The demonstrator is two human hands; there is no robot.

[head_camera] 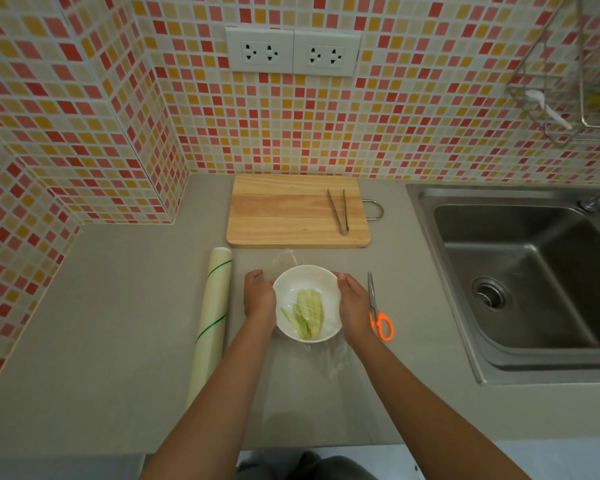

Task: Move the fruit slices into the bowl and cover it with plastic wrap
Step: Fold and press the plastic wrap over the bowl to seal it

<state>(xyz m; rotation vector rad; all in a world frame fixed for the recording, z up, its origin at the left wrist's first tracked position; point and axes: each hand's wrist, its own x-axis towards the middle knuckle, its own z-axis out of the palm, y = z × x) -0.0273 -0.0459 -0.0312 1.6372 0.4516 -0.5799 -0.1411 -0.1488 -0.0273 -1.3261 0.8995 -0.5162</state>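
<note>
A white bowl (305, 282) stands on the grey counter and holds several pale green fruit slices (305, 311). A sheet of clear plastic wrap (326, 358) lies stretched over the bowl's top, with loose film trailing toward me and a bit poking out behind the rim. My left hand (258, 294) presses against the bowl's left side, fingers curled around the rim. On the opposite side, my right hand (354, 304) cups the bowl the same way. Both hands press the film onto the bowl's wall.
The plastic wrap roll (212, 323) lies left of the bowl. Orange-handled scissors (378, 313) lie to its right. Behind it is a wooden cutting board (291, 211) with metal tongs (338, 211). A steel sink (527, 271) fills the right; tiled walls bound the back and left.
</note>
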